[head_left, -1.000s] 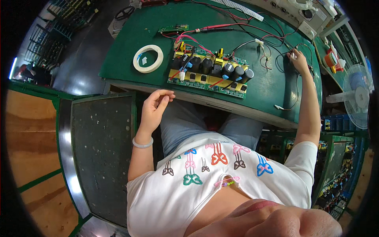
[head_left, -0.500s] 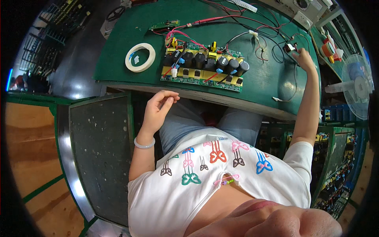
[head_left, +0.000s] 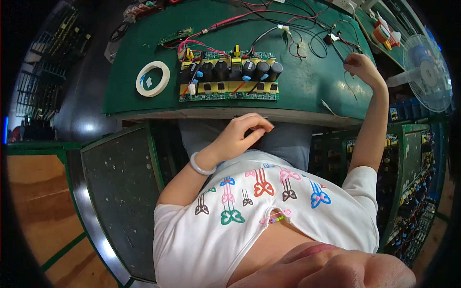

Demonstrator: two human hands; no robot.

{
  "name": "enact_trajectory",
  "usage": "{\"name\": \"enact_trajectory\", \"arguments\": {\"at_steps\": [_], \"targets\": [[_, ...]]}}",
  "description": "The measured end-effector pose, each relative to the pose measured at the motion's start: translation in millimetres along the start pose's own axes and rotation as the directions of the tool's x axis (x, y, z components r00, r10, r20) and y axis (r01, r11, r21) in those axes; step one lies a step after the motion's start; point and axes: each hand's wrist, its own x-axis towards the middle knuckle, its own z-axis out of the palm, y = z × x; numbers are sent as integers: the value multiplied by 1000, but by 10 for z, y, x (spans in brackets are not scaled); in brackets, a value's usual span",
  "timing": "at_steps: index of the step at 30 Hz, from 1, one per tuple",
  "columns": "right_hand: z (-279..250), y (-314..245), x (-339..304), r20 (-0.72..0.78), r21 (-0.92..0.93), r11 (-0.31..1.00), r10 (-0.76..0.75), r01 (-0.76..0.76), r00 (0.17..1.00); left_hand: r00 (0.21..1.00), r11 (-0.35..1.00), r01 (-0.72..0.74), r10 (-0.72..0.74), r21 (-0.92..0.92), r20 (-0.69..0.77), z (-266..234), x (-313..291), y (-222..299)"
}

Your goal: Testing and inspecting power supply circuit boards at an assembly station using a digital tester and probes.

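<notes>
My right hand point(head_left: 361, 70) is closed on a thin black pen-like stick point(head_left: 339, 54) above the right side of the green bench. Its far end points toward a small black piece point(head_left: 330, 39) among the cables. My left hand point(head_left: 244, 136) hovers in front of the bench edge over my lap, fingers loosely bent and nothing visible in them. Beyond it, a circuit board point(head_left: 229, 79) lies on the bench, with a row of black capacitors, yellow parts and short coloured wires. Pink wires link it to a small green board point(head_left: 176, 36).
A cream tape roll point(head_left: 153, 79) lies flat left of the circuit board. A red probe point(head_left: 235, 18) and tangled cables point(head_left: 314, 24) run along the back. A loose white-tipped wire point(head_left: 331, 108) lies near the front edge. At right stand a white fan point(head_left: 426, 67) and a board rack point(head_left: 408, 192).
My right hand has drawn nearer and slightly left, with the black stick now showing in it. My left hand has swung right across my lap. The view has shifted, so the bench sits further left.
</notes>
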Motion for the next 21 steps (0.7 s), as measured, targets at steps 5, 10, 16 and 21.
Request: {"name": "enact_trajectory", "arguments": {"at_steps": [5, 10, 16, 21], "targets": [[277, -668, -532, 40, 585, 796, -220, 156, 975, 993, 989, -107, 111, -102, 33, 272, 302, 81], [768, -924, -704, -137, 843, 439, -383, 310, 914, 978, 973, -29, 75, -230, 194, 501, 466, 166], [1108, -734, -549, -416, 901, 17, -250, 433, 874, 947, 990, -124, 139, -69, 291, 430, 166, -135], [1442, -732, -514, -422, 907, -51, -162, 419, 892, 993, 992, -88, 95, 93, -73, 155, -162, -193]]}}
